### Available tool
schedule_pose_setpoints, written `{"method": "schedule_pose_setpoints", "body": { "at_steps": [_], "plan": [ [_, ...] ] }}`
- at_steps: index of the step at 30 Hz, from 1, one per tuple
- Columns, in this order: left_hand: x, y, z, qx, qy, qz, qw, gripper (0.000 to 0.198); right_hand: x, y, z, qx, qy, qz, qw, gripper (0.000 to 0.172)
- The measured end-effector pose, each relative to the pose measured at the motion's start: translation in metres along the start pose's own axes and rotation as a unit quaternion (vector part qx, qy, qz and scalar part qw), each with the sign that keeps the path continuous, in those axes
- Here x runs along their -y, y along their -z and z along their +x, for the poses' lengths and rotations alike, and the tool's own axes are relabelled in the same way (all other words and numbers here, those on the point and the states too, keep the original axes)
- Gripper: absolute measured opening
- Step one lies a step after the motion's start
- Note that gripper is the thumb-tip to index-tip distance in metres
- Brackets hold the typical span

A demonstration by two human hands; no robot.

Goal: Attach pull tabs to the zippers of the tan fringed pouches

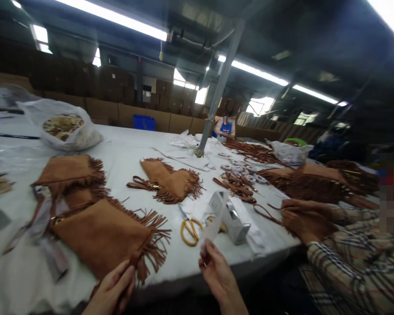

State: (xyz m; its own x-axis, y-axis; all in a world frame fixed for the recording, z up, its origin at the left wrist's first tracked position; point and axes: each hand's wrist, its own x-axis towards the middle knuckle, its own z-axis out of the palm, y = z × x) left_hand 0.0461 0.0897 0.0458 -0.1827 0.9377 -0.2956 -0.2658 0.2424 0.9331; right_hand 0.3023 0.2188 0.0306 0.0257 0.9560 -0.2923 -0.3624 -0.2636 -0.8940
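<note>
At the front edge of the table, my left hand is closed at the lower corner of a brown suede pouch with fringe; its fingertips are partly hidden. My right hand pinches the end of a translucent strip of tape, which stretches up to a grey tape dispenser. Between my hands, farther in, lie scissors with yellow handles. A second fringed pouch with a wrist strap rests behind them. More brown pouches are stacked at the left, with ribbon-like strips beside them.
A plastic bag of tan pieces stands at the back left. A metal post rises from the table. Brown straps and tape-like rolls lie right of centre. At the right, a co-worker's hands handle a brown piece. Another person sits behind.
</note>
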Motion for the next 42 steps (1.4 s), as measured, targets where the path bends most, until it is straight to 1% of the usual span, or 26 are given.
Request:
{"method": "schedule_pose_setpoints", "body": {
  "at_steps": [1,3,5,7,11,14,16,19,21,22,23,25,27,28,30,32,34,36,42],
  "plan": [
    [0.002,-0.001,0.003,0.013,-0.005,0.001,1.000,0.047,-0.015,-0.021,-0.016,0.040,-0.047,0.042,0.997,0.031],
    [0.004,0.000,0.009,0.035,-0.017,0.010,0.999,0.047,-0.034,-0.054,-0.042,0.097,-0.116,0.080,0.985,0.030],
    [0.004,0.002,0.013,0.043,-0.017,0.022,0.999,0.047,-0.043,-0.075,-0.059,0.130,-0.151,0.083,0.976,0.028],
    [0.003,0.004,0.015,0.051,-0.006,0.029,0.998,0.049,-0.050,-0.086,-0.068,0.151,-0.169,0.071,0.971,0.029],
    [0.000,0.004,0.014,0.080,0.024,0.015,0.996,0.047,-0.068,-0.090,-0.078,0.183,-0.168,0.023,0.968,0.032],
    [-0.005,0.002,0.012,0.074,0.026,-0.001,0.997,0.044,-0.081,-0.086,-0.081,0.204,-0.155,-0.044,0.966,0.036],
    [-0.007,0.002,0.010,0.073,0.020,0.004,0.997,0.042,-0.086,-0.082,-0.082,0.233,-0.158,-0.077,0.956,0.042],
    [-0.006,0.003,0.011,0.104,0.003,0.032,0.994,0.038,-0.085,-0.079,-0.082,0.266,-0.165,-0.089,0.945,0.047],
    [-0.002,0.005,0.012,0.121,-0.027,0.048,0.991,0.036,-0.079,-0.078,-0.083,0.263,-0.157,-0.089,0.948,0.043],
    [-0.001,0.005,0.013,0.118,-0.048,0.055,0.990,0.037,-0.075,-0.078,-0.082,0.255,-0.150,-0.084,0.951,0.040],
    [0.001,0.005,0.014,0.107,-0.071,0.062,0.990,0.037,-0.070,-0.079,-0.082,0.241,-0.144,-0.071,0.957,0.038],
    [0.004,0.005,0.015,0.080,-0.103,0.074,0.989,0.038,-0.059,-0.082,-0.080,0.190,-0.141,-0.021,0.971,0.034],
    [0.005,0.004,0.014,0.069,-0.113,0.088,0.987,0.041,-0.048,-0.086,-0.077,0.131,-0.154,0.048,0.978,0.034],
    [0.005,0.004,0.012,0.070,-0.112,0.095,0.987,0.042,-0.044,-0.088,-0.076,0.104,-0.166,0.083,0.977,0.034],
    [0.003,0.004,0.008,0.073,-0.102,0.121,0.985,0.042,-0.039,-0.093,-0.073,0.058,-0.198,0.145,0.968,0.035],
    [-0.001,0.004,0.004,0.056,-0.096,0.154,0.982,0.041,-0.039,-0.098,-0.072,0.028,-0.227,0.187,0.955,0.034],
    [-0.005,0.004,-0.001,0.026,-0.113,0.184,0.976,0.042,-0.042,-0.102,-0.072,0.017,-0.239,0.204,0.949,0.035],
    [-0.009,0.004,-0.005,0.008,-0.140,0.200,0.970,0.043,-0.045,-0.107,-0.074,0.020,-0.234,0.202,0.951,0.037],
    [-0.010,0.001,-0.008,0.007,-0.154,0.193,0.969,0.035,-0.047,-0.113,-0.080,0.044,-0.208,0.179,0.960,0.041]
  ]
}}
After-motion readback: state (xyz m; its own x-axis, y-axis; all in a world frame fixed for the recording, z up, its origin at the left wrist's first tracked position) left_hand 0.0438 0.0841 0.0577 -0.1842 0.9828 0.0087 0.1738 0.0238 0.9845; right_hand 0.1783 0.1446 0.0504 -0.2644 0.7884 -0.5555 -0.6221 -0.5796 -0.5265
